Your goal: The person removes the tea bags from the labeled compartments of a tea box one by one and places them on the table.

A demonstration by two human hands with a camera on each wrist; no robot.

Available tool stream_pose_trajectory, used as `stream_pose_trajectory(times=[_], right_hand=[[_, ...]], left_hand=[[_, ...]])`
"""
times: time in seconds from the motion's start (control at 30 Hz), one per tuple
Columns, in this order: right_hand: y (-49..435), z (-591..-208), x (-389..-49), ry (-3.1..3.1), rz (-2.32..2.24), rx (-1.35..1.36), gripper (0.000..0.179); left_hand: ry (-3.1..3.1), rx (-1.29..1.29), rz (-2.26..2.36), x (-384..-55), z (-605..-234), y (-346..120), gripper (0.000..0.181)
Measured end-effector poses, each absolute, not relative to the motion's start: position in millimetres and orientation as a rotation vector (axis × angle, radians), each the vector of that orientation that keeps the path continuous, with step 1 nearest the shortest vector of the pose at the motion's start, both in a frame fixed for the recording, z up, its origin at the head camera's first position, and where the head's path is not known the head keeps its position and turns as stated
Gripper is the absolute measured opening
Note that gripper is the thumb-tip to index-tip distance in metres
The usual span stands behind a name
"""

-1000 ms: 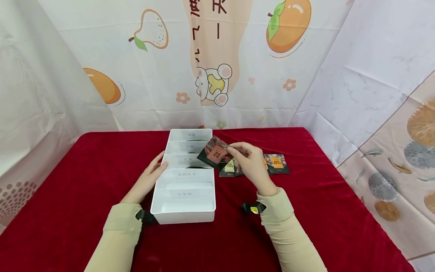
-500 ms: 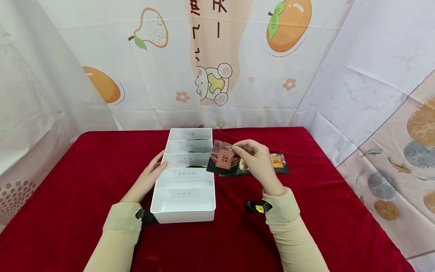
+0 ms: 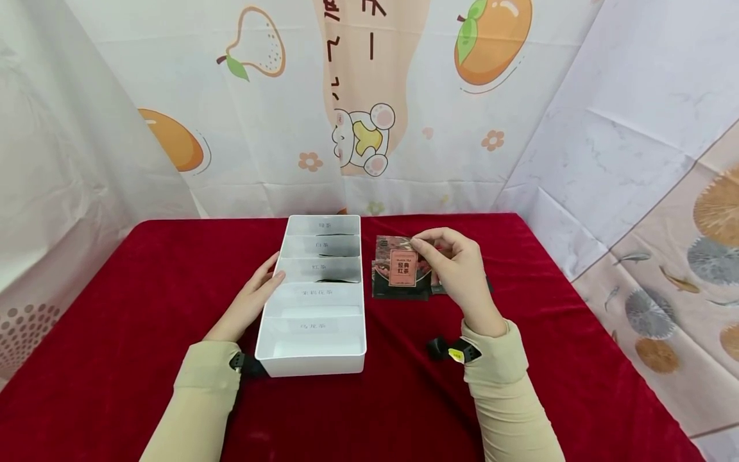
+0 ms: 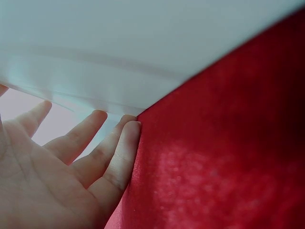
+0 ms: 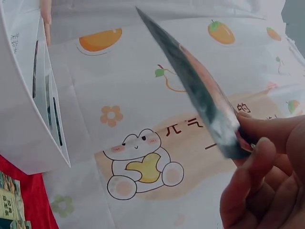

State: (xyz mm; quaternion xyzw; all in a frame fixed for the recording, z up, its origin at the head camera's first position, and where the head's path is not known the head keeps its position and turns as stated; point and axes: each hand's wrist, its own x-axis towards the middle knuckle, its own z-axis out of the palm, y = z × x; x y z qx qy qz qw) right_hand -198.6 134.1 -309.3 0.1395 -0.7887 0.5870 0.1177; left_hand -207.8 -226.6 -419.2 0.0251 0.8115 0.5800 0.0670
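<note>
My right hand (image 3: 458,276) pinches a dark tea packet with a red label (image 3: 402,268) by its upper right corner. The packet's printed face shows in the head view; in the right wrist view the packet is nearly edge-on and slightly bent. Left of it stands a long white divided box (image 3: 312,367) with labelled compartments. My left hand (image 3: 251,298) rests along the box's left side, its fingers (image 4: 78,136) extended against the wall in the left wrist view. Dark packet edges show in the three far compartments; the two near ones show bare white floors.
More tea packets (image 5: 8,202) lie on the red tablecloth (image 3: 398,404) right of the box, mostly hidden by the held packet and my right hand. A printed white curtain (image 3: 242,147) hangs behind the table.
My right hand has moved right, away from the box, carrying the packet with it. The packet has turned from tilted to upright, label facing me. My left hand stays on the box.
</note>
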Motion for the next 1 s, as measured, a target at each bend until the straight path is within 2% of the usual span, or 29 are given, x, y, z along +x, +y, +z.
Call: stream_pose_trajectory(times=[0.57,1.0], right_hand=[[148,-333,-226,-2.517,1.687,0.302,0.024],[144,-368,-245,-2.998,1.529,0.477,0.016]], left_hand=[[2.444,0.075,1.742,-208,-418,-227,0.066],[2.429,0.082,1.759,-210,-421,-227,0.064]])
